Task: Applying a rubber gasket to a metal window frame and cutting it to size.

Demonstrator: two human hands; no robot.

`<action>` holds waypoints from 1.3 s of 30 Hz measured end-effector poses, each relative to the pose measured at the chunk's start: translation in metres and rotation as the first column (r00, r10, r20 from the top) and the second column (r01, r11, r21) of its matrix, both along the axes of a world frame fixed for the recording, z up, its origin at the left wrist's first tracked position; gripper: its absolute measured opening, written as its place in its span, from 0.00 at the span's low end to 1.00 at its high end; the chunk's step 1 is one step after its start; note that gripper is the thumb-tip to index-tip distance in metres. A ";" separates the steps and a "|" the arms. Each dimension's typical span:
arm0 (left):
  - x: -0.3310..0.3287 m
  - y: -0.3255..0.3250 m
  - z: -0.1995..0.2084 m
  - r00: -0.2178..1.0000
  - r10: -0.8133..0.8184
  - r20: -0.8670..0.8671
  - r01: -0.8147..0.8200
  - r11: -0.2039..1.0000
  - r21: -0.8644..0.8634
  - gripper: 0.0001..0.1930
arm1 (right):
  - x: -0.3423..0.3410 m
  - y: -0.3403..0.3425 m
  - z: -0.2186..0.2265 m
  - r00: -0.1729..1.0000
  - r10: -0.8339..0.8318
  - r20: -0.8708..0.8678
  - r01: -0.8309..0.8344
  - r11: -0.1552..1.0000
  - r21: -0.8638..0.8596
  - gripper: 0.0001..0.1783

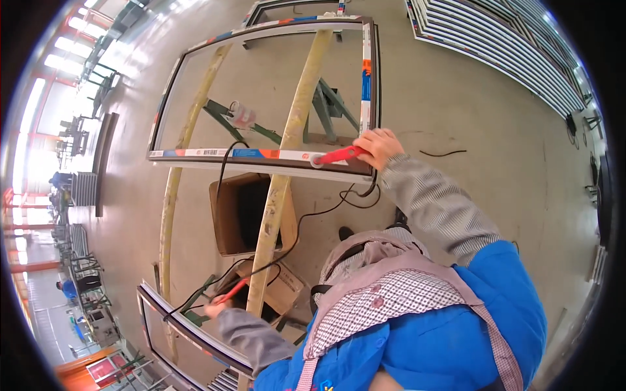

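Note:
My right hand [381,147] is closed around the handle of a red roller tool [340,155]. Its pale round wheel rests at the near rail of a dark rectangular frame [261,154], close to the near right corner. Farther left and lower, my left hand [214,308] is closed on a red-handled tool [236,290] whose working end I cannot make out. A thin black rubber strip [298,228] snakes from that corner past the yellow beam toward my left hand. Another stretch of it hangs over the near rail.
Two yellow beams [268,221] support the frame, above green trestles [323,111]. Open cardboard boxes [225,221] stand below. A second frame [195,339] lies at lower left. Many stacked profiles [495,52] fill the far right. A loose black strip [443,154] lies on the floor.

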State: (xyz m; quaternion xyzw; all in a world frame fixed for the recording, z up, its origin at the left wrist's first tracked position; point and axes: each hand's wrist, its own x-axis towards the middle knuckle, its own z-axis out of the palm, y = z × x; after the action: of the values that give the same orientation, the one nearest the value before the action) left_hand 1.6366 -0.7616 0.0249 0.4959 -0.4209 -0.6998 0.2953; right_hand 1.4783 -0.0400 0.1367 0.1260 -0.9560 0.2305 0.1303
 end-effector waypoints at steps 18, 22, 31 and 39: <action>-0.112 0.534 0.068 0.341 -0.891 -0.300 0.937 0.295 0.189 0.18 | 0.139 -0.090 -0.052 0.698 0.241 0.675 0.455 0.579 -0.677 0.21; -0.104 0.557 0.024 0.093 -0.988 -0.127 0.983 0.071 0.169 0.20 | 0.175 -0.077 -0.066 0.604 -0.190 0.774 0.754 0.450 -0.478 0.18; -0.134 0.578 -0.033 -0.580 -0.814 -0.034 0.815 -0.578 -0.048 0.16 | 0.174 -0.085 -0.039 0.435 0.408 0.803 0.891 -0.327 -0.316 0.34; -0.113 0.578 -0.042 -0.318 -0.948 -0.020 0.934 -0.317 0.162 0.10 | 0.141 -0.105 -0.036 0.439 0.474 0.763 0.862 -0.462 -0.209 0.37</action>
State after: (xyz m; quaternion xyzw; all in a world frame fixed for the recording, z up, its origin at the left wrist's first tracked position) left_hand 1.5233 -0.1835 -0.0172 0.0061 -0.6250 -0.6393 -0.4478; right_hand 1.6188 -0.1451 0.1009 -0.4688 -0.2016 0.8387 -0.1899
